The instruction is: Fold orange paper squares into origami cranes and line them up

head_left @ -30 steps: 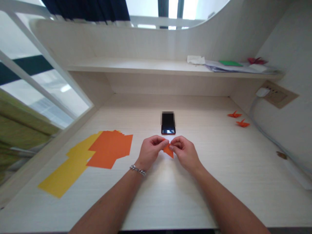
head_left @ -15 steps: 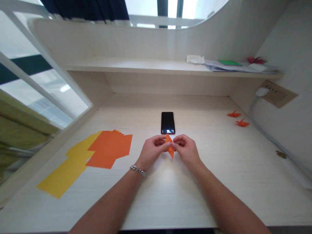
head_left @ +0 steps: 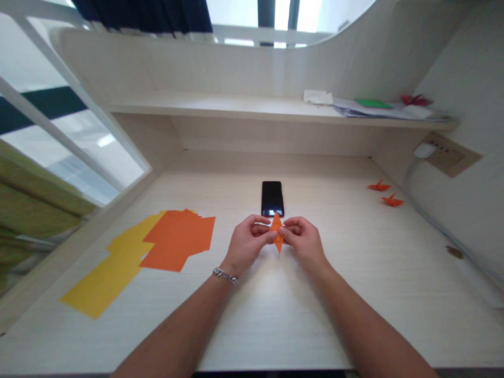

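Folded orange origami paper (head_left: 277, 232), a narrow pointed diamond, is pinched upright between the left hand (head_left: 248, 244) and right hand (head_left: 303, 242) above the pale wood-grain bench (head_left: 275, 325); both grips are almost closed, holding it between thumbs and fingers. It looks only part-folded, with no spread wings, unlike an orange origami crane (head_left: 379, 186) and a second one (head_left: 392, 200) off to the right. Flat rectangular orange sheets (head_left: 177, 240) overlap yellow sheets (head_left: 112, 275), unfolded.
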`<move>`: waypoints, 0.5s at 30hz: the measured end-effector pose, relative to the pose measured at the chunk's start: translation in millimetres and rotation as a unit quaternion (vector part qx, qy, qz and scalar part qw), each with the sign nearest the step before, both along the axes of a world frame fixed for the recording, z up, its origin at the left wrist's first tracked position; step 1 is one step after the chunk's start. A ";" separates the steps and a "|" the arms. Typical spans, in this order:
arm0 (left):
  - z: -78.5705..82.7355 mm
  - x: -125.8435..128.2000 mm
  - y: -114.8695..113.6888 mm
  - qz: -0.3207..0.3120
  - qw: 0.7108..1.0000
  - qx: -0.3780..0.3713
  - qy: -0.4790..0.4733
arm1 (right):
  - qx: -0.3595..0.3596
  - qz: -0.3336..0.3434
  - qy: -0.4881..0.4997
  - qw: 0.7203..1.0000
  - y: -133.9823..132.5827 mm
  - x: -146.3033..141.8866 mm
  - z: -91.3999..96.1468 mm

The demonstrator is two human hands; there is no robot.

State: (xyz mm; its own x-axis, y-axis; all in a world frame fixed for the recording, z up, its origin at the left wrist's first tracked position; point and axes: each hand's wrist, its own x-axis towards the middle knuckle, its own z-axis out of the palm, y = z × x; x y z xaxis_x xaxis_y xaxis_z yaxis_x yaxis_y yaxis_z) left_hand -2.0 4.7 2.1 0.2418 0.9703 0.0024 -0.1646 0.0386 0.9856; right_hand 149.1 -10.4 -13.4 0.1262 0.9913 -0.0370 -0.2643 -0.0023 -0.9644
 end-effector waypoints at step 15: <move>-1.5 -2.0 2.0 0.008 0.999 0.033 -0.001 | 0.039 0.000 -0.015 0.999 -1.8 1.4 2.3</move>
